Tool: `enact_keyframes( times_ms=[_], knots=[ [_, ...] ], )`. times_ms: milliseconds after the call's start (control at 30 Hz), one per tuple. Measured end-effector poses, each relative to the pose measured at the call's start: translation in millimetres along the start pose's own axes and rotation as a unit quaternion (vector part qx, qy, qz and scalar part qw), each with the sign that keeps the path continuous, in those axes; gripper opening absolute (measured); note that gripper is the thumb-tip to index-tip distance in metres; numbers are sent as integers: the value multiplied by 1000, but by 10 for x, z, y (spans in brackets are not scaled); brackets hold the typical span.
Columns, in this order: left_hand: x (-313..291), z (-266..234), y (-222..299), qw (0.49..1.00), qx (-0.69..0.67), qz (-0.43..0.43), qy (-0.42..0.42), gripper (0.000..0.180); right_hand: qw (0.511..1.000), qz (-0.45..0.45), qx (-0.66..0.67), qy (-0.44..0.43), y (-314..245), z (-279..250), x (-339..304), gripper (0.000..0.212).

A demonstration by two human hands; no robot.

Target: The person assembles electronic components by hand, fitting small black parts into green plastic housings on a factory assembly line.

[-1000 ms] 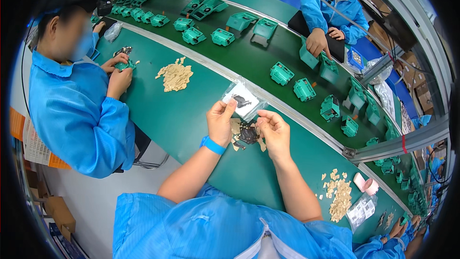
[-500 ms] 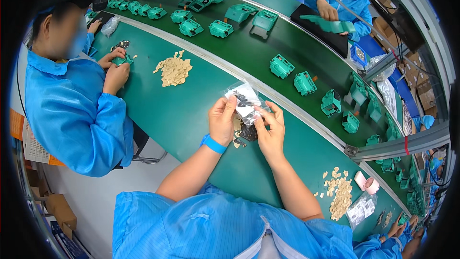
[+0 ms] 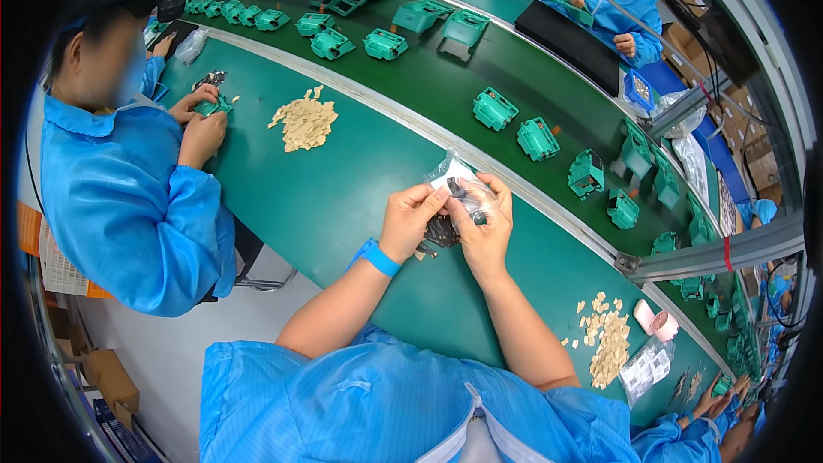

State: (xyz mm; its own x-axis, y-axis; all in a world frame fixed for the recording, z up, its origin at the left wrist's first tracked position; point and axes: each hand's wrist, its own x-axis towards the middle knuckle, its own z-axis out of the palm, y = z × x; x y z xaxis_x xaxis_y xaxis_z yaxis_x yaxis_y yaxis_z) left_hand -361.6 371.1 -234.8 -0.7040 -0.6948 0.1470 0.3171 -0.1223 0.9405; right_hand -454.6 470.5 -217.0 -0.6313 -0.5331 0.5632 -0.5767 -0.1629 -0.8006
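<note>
If taken from the left, with the held bag (image 3: 465,189) as the clock's centre, first at nine a co-worker (image 3: 137,197), with fingers wrapped round a green part (image 3: 214,106). Between nine and ten, heaped on the bench (image 3: 334,180), tan chips (image 3: 304,120). At eight, left hand (image 3: 410,219), with thumb and forefinger pressed together on the film; just above the wrist, a blue band (image 3: 381,258). At seven, partly hidden below and between both hands, dark parts (image 3: 440,231). At the centre, seemingly raised off the bench: clear film, with white and dark matter showing through. Impossible to tell whether open at the mouth. At five, right hand (image 3: 485,236), with thumb on the near face and fingers curled behind, clamped on the bag too.

Step in hand, by judgement: working the film between both hands, above the dark parts. Next move, likewise judged: calling for a firm pinch on one side, a lighter, shifting one on the other, and care against spilling.

Farther right, from one round to three, green housings (image 3: 495,109) on the belt (image 3: 446,77). Between four and five, a second chip heap (image 3: 610,350), then a labelled bag (image 3: 647,369); at four, a pink case (image 3: 663,326).
</note>
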Motion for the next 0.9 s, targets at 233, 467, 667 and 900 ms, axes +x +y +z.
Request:
enact_keyframes(
  times_ms=[233,467,667,900],
  knots=[
    [-30,71,28,1000,-14,-3,21,23,989,39,136,47,191,18,-64,16],
    [154,-74,110,954,-238,36,177,20,947,143,279,67,48,-215,-28,8],
    [142,-27,171,945,-276,-5,177,18,940,-171,-294,-28,131,-678,-162,17],
    [111,17,193,942,-282,-19,179,17,925,-115,-339,-125,-181,-647,-323,29]
  ],
)
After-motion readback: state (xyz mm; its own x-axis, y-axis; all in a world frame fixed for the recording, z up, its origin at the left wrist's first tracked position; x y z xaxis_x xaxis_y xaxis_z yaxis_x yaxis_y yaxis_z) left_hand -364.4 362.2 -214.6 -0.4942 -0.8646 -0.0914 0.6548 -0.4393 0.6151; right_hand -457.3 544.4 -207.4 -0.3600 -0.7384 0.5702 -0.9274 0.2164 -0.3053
